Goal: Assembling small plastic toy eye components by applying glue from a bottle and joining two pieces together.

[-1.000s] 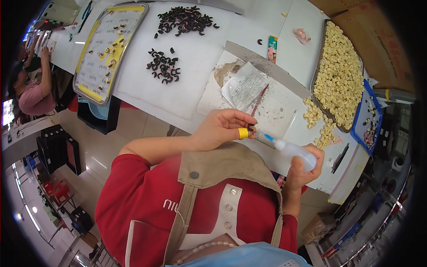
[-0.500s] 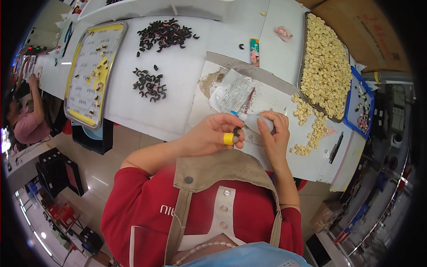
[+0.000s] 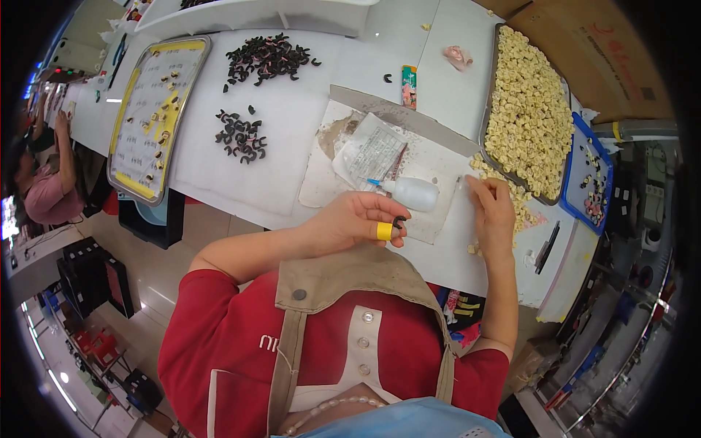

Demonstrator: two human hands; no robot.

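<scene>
My left hand [image 3: 358,220] is closed in a pinch on a small black curved piece [image 3: 399,222]. Yellow tape is wrapped around one of its digits. Just beyond its fingertips, a translucent squeeze bottle [image 3: 416,194] with a blue tip lies on its side on a stained white board [image 3: 438,219]. My right hand [image 3: 493,213] is apart from the bottle, at the near edge of the loose cream-coloured pieces [image 3: 529,216]. Its fingers look spread, and I see nothing held in them.
A tray [image 3: 480,139] heaped with cream pieces stands at right, beside a blue tray [image 3: 566,196]. Black curved pieces [image 3: 266,58] form two piles. A yellow-lined tray [image 3: 207,55] is at left. A green packet [image 3: 409,86] and black pen [image 3: 548,248] lie around. Another person [image 3: 55,193] sits far left.
My right hand has let go of the squeeze bottle, which now lies on the board, and has moved right to the cream pieces. My left hand still pinches the black piece.
</scene>
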